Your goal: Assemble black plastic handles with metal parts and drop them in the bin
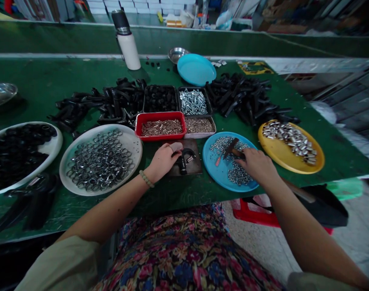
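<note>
My left hand (164,161), with a bracelet at the wrist and a covering on a finger, is closed at the upper left of a black plastic part (183,165). That part lies on a dark metal plate (197,166), and a small spring (189,159) shows at its right side. My right hand (255,165) grips a hammer (231,148) by its wooden handle, close to the head. The hammer head hangs over a blue plate (209,171) of small metal nuts (239,174). A small pink-tipped item (217,161) lies beside the head.
Behind the metal plate stand a red tray (138,125) of rivets and a black tray of screws (193,102). Metal rings (101,159) fill a white plate to the left; a yellow plate (281,159) holds metal sleeves. Black parts (242,95) are heaped behind. A bottle (128,48) stands farther back.
</note>
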Demonstrator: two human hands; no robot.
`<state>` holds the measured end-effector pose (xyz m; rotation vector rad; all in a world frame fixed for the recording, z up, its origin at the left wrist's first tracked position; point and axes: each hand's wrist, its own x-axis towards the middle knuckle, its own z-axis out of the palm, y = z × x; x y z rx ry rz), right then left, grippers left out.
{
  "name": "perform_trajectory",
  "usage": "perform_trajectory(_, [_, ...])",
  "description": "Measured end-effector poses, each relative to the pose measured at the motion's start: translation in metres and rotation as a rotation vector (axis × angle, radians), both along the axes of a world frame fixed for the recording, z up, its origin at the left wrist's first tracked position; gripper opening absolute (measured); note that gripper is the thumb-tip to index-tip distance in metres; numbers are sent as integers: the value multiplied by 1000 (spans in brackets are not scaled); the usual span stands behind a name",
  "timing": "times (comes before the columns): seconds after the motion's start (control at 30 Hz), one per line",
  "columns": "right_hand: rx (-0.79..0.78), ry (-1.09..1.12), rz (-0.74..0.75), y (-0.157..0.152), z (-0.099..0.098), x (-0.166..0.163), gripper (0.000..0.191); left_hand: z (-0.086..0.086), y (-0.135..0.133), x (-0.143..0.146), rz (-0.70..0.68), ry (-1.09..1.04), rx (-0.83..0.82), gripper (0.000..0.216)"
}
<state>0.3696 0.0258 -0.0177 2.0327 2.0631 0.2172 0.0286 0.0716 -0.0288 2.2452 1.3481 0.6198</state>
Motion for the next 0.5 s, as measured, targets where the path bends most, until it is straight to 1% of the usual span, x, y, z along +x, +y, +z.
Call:
perform_trajectory(0.1, [-24,6,26,-3,-3,6,29,2,-2,3,-83,185,139,20])
perform_trajectory(0.2, [-6,125,-14,-7,4,-10,35,3,-4,2,-188,352,251,22])
perform_trajectory(0.27, [10,319,-59,-13,14,-32,38,1,-7,-3,-220,348,269,25])
perform_trajectory(0.3, [4,434,-56,-17,20,-45,39,0,-8,-6,-226,323,267,26])
perform_trajectory(0.37, [-42,627,10,-23,31,-71,40,-3,-11,-14,-232,273,245,30])
perform_trajectory(0.43, [-73,722,96,-26,37,-92,40,-7,-13,-21,-232,258,205,38])
perform_trajectory(0.5, [-44,757,131,-25,37,-105,41,-9,-15,-25,-227,262,171,46])
